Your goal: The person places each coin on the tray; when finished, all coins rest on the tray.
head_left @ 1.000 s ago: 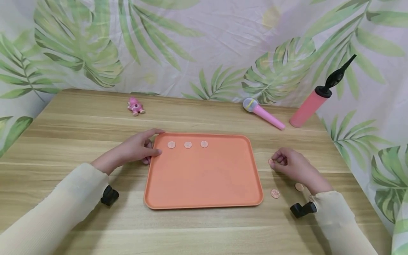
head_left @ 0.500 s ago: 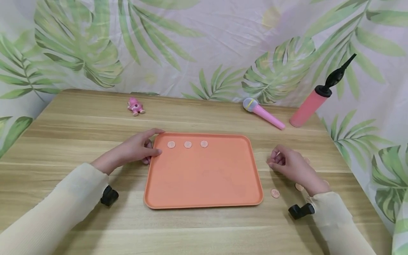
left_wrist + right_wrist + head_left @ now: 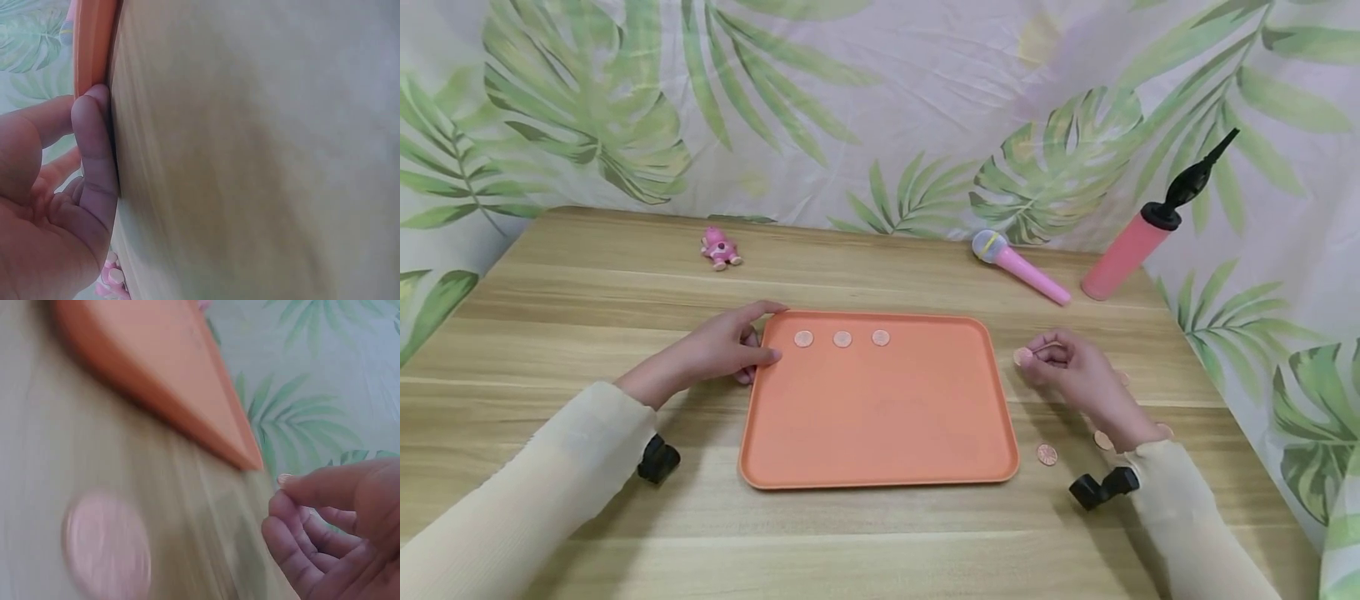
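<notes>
An orange tray (image 3: 880, 417) lies flat on the wooden table. My left hand (image 3: 725, 346) grips its left side near the far corner, thumb over the rim; the left wrist view has curled fingers (image 3: 94, 150) against the tray edge (image 3: 94, 50). Three copper-coloured coins (image 3: 842, 338) form a row along the tray's far side. Just right of the tray, raised off the table, my right hand (image 3: 1078, 375) pinches another coin (image 3: 1022, 356) between thumb and fingers. Several more coins (image 3: 1047, 454) lie on the table around and under that hand, some partly hidden by the wrist.
At the back left sits a small pink bear figure (image 3: 721, 249). A pink toy microphone (image 3: 1022, 268) lies at the back right, beside a pink and black hand pump (image 3: 1127, 250) standing near the table's corner. A leaf-print cloth (image 3: 850, 100) hangs behind the table.
My right hand has lifted the pinched coin from the table and carried it slightly left and away, towards the tray. The left hand keeps its grip on the tray, and the three coins there stay put.
</notes>
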A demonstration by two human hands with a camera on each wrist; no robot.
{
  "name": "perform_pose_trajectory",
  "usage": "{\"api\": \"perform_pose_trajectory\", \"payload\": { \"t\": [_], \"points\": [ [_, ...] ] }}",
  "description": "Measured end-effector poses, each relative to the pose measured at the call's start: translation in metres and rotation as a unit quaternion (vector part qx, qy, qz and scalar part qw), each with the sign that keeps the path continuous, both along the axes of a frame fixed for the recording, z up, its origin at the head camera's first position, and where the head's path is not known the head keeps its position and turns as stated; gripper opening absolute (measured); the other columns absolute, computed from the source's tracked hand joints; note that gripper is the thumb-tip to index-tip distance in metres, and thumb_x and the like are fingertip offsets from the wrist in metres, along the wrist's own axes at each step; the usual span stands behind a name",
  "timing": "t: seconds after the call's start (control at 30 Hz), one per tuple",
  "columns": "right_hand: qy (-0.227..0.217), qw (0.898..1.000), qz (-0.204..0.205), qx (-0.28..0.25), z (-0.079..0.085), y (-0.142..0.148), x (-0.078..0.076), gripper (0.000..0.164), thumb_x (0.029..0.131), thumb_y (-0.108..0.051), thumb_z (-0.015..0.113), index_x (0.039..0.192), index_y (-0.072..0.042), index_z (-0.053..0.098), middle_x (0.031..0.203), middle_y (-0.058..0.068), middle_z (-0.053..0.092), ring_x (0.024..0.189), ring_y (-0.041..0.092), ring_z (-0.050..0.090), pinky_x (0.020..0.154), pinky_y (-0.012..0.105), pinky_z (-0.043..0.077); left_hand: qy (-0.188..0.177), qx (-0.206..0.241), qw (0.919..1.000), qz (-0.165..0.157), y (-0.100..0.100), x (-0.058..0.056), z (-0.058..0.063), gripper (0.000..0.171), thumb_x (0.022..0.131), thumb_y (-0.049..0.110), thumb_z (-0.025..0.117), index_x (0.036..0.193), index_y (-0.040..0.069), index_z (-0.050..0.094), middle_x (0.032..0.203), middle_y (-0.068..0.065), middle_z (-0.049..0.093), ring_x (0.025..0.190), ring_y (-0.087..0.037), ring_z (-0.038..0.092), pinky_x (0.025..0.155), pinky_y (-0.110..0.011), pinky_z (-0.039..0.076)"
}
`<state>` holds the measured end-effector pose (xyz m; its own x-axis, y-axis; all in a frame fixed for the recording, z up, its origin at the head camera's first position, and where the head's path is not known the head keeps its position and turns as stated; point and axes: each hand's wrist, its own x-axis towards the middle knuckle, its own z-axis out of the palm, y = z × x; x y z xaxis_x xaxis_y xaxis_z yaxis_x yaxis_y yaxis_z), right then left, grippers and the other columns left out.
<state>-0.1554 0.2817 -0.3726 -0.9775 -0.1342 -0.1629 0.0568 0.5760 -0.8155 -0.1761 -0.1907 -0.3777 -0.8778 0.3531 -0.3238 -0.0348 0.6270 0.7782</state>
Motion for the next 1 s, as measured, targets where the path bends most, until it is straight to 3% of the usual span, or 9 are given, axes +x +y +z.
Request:
{"api": "perform_pose_trajectory", "payload": {
  "t": [0.13, 0.23, 0.63, 0.83, 1.0],
  "points": [
    [-0.053, 0.991, -0.012, -0.126, -0.001, -0.012, -0.006, 0.026, 0.102, -0.019, 0.071, 0.118, -0.003, 0.058, 0.096, -0.009, 0.078, 0.088, 0.004, 0.074, 0.084, 0.022, 0.062, 0.002, -0.003, 1.0000, 0.002, 0.000, 0.001, 0.000, 0.072, 0.100, 0.013, 0.070, 0.162, 0.008, 0.033, 0.076, -0.004, 0.051, 0.060, -0.014, 0.060, 0.059, -0.026, 0.058],
    [-0.066, 0.983, 0.004, -0.169, -0.002, -0.022, -0.012, 0.018, 0.103, -0.009, 0.066, 0.117, -0.003, 0.057, 0.097, -0.008, 0.077, 0.091, 0.004, 0.074, 0.087, 0.023, 0.063, 0.002, -0.004, 1.0000, 0.003, 0.000, 0.001, -0.001, 0.072, 0.100, 0.013, 0.070, 0.162, 0.009, 0.033, 0.077, -0.004, 0.051, 0.061, -0.014, 0.060, 0.059, -0.026, 0.058],
    [-0.071, 0.984, 0.056, -0.153, -0.007, -0.071, -0.032, 0.019, 0.099, -0.011, 0.072, 0.112, -0.002, 0.062, 0.094, -0.002, 0.075, 0.084, 0.008, 0.069, 0.077, 0.024, 0.060, 0.001, -0.005, 1.0000, 0.007, -0.001, 0.002, 0.000, 0.072, 0.100, 0.014, 0.070, 0.162, 0.009, 0.033, 0.078, -0.005, 0.052, 0.061, -0.014, 0.060, 0.059, -0.026, 0.058],
    [-0.062, 0.990, 0.071, -0.107, -0.010, -0.091, -0.040, 0.025, 0.097, -0.012, 0.074, 0.115, 0.002, 0.063, 0.085, -0.003, 0.071, 0.075, 0.009, 0.064, 0.073, 0.023, 0.059, -0.002, -0.004, 0.9999, 0.011, 0.000, 0.002, 0.001, 0.072, 0.100, 0.014, 0.070, 0.162, 0.010, 0.033, 0.078, -0.005, 0.052, 0.061, -0.014, 0.060, 0.059, -0.026, 0.058],
    [-0.054, 0.993, 0.086, -0.063, -0.010, -0.103, -0.048, 0.026, 0.098, -0.018, 0.075, 0.115, -0.001, 0.065, 0.089, 0.001, 0.071, 0.077, 0.013, 0.064, 0.076, 0.024, 0.059, -0.004, -0.003, 0.9999, 0.012, 0.000, 0.001, 0.000, 0.072, 0.100, 0.014, 0.070, 0.162, 0.010, 0.033, 0.079, -0.005, 0.052, 0.062, -0.013, 0.061, 0.059, -0.026, 0.058]
  ]
}}
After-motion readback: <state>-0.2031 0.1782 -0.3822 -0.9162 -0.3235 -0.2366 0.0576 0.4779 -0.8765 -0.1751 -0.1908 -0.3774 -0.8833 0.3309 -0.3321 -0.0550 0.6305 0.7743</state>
